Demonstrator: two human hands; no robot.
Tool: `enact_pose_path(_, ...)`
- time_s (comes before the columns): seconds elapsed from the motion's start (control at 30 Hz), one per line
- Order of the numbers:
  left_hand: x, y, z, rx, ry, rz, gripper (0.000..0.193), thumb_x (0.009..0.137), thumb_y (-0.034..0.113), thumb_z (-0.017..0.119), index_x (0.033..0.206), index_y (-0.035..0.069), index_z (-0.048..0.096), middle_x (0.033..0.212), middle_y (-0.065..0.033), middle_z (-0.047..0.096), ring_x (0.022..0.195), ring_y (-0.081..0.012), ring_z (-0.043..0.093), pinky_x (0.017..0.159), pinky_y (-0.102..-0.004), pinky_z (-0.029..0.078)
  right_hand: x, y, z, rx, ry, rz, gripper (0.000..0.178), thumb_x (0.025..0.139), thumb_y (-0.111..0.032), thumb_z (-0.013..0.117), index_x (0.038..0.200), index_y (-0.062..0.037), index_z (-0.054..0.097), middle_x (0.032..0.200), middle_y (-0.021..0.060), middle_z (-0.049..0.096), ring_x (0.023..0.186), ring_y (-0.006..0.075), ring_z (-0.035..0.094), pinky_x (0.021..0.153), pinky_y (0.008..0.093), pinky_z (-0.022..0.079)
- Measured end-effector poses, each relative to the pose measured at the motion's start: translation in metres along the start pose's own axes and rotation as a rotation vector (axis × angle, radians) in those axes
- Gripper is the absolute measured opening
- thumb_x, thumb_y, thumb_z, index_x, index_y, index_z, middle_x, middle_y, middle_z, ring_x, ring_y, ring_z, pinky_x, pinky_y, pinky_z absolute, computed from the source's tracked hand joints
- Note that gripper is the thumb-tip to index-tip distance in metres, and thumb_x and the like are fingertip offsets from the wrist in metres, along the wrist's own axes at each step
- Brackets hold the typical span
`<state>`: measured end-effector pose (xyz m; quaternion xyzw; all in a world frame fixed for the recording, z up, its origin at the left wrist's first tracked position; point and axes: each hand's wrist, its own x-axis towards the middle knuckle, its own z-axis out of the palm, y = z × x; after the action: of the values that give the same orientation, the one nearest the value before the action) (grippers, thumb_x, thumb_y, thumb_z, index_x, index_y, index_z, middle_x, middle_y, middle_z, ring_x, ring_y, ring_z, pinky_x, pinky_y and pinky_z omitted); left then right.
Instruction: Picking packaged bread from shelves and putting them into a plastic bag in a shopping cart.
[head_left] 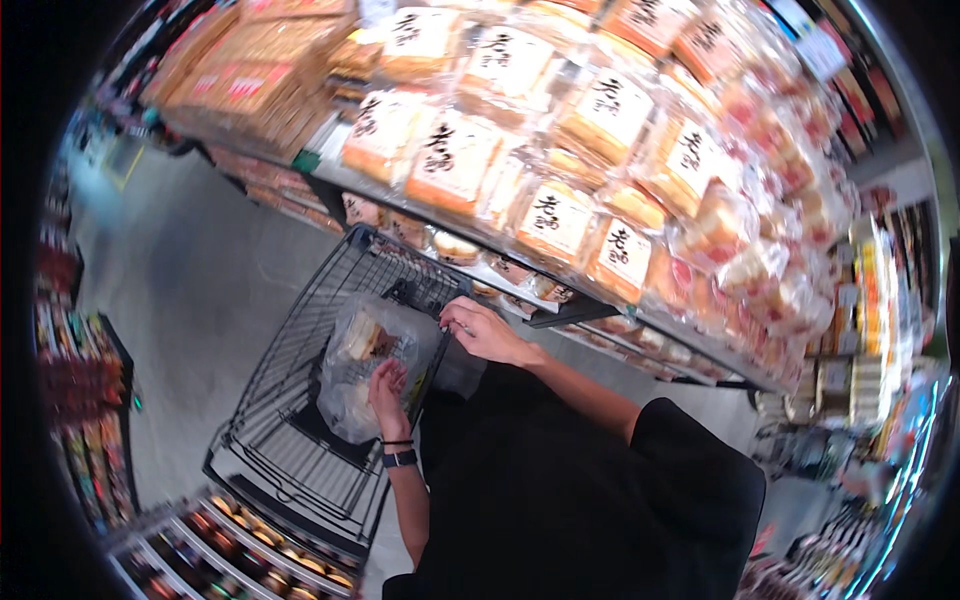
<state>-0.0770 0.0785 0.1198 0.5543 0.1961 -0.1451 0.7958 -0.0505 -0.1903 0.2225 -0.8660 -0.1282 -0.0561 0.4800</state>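
A dark wire shopping cart [245,420] stands in front of me. In it lies a clear plastic bag [345,400] with packaged bread [362,340] inside. My left hand [388,388], with a watch and a dark band on its wrist, is over the bag's near side. Its fingers are loosely bent and apart, and I cannot tell whether they touch the plastic. By the cart's near rim, close to the bag's edge, my right hand [478,328] has its fingers curled together. What they hold, if anything, is hidden.
Beyond the cart, a display shelf [400,208] is stacked with wrapped bread loaves [455,160] and flat brown boxes [245,85]. Round bagged breads [725,225] pile at its right end. Shelves of jars [215,550] stand at lower left. Grey floor [190,290] runs along the left.
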Motion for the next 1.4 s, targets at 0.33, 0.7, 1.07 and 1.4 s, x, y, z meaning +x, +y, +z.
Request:
enact_pose_path(0.33, -0.033, 0.020, 0.156, -0.058, -0.363, -0.027, 0.035, 0.103, 0.019, 0.051, 0.130, -0.002, 0.056, 0.124, -0.0147, 0.065, 0.110, -0.0259, 0.064, 0.101, -0.0374, 0.047, -0.048, 0.012, -0.184, -0.016, 0.499, 0.163, 0.017, 0.096, -0.002, 0.052, 0.106, -0.0030, 0.066, 0.100, 0.0110, 0.065, 0.081, 0.0205, 0.064, 0.071, 0.0350, 0.051)
enact_pose_path(0.7, -0.068, -0.004, 0.297, 0.158, -0.720, -0.151, 0.032, 0.104, 0.012, 0.045, 0.128, -0.004, 0.058, 0.121, -0.0133, 0.065, 0.107, -0.0226, 0.065, 0.102, -0.0368, 0.047, -0.128, 0.061, -0.256, -0.125, 0.582, 0.359, 0.014, 0.095, -0.001, 0.054, 0.103, -0.0018, 0.065, 0.096, 0.0134, 0.065, 0.086, 0.0291, 0.066, 0.076, 0.0373, 0.053)
enact_pose_path(1.07, -0.053, 0.000, 0.302, 0.187, -0.649, -0.124, 0.031, 0.104, 0.012, 0.045, 0.126, -0.005, 0.058, 0.120, -0.0138, 0.066, 0.107, -0.0214, 0.065, 0.102, -0.0366, 0.048, -0.095, 0.076, -0.259, -0.045, 0.465, 0.385, 0.014, 0.094, -0.006, 0.062, 0.107, -0.0027, 0.066, 0.096, 0.0126, 0.065, 0.079, 0.0269, 0.065, 0.071, 0.0343, 0.051)
enact_pose_path(1.4, -0.050, 0.018, 0.284, 0.116, -0.516, -0.058, 0.030, 0.103, 0.011, 0.046, 0.125, -0.004, 0.060, 0.117, -0.0123, 0.067, 0.105, -0.0197, 0.065, 0.098, -0.0330, 0.050, 0.076, 0.044, -0.220, 0.001, 0.359, -0.063, 0.033, 0.095, -0.013, 0.061, 0.126, -0.0055, 0.054, 0.122, 0.0195, 0.057, 0.112, 0.0370, 0.058, 0.094, 0.0451, 0.048)
